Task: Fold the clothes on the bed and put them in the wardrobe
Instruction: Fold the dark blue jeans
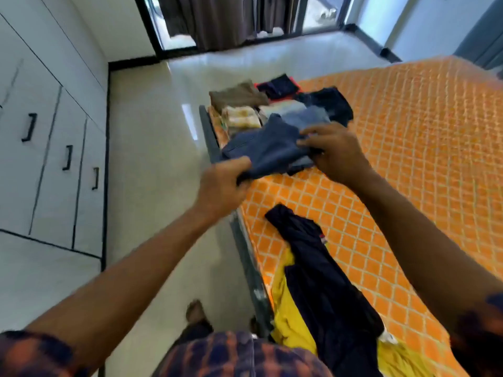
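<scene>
Head view, the only one. Left hand (223,180) grips the near corner of a blue garment (266,148); right hand (334,153) has its fingers curled onto the opposite edge and appears to pinch the fold. The garment lies at the bed (408,159) corner, partly over a light folded piece. Behind it sits a cluster of folded items: a brown one (236,96), a cream one (242,118), a navy one (279,87), and a dark one (329,102) that looks looser (motion blur, hard to be sure). Still unfolded, nearer the person: a long dark garment (321,268) sprawled over a yellow garment (285,308). Judgement: folding is well past halfway, with two pieces plus the one in hand left; none of the putting-away shows as done, since the wardrobe (54,159) doors stand closed. The folded cluster sits right at the bed frame (245,248) edge, so a nudge could tip pieces off. An open strip of floor (152,159) runs between bed and wardrobe, and most of the bedspread lies bare to the right.
</scene>
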